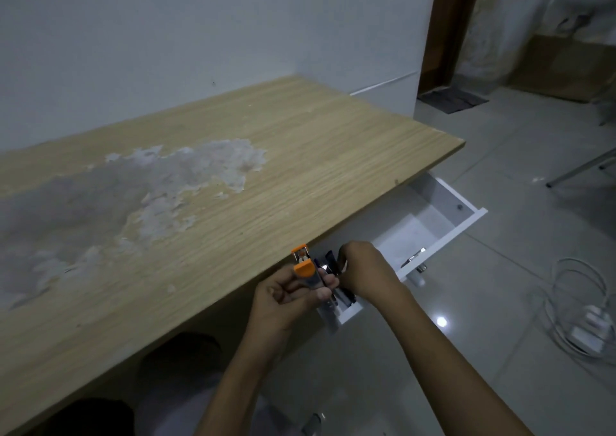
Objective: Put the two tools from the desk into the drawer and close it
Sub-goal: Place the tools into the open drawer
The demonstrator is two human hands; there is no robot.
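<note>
Beside the wooden desk, both hands grip tools over the open drawer.

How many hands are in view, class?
2. The left hand holds an orange tool at the desk edge; the right hand reaches over the open drawer.

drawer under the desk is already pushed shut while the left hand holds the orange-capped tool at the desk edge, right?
Not quite. The head view shows the white drawer pulled open, not shut. The rest stands: the left hand holds the orange-capped tool at the edge of the desk, with the right hand beside it over the drawer.
</note>
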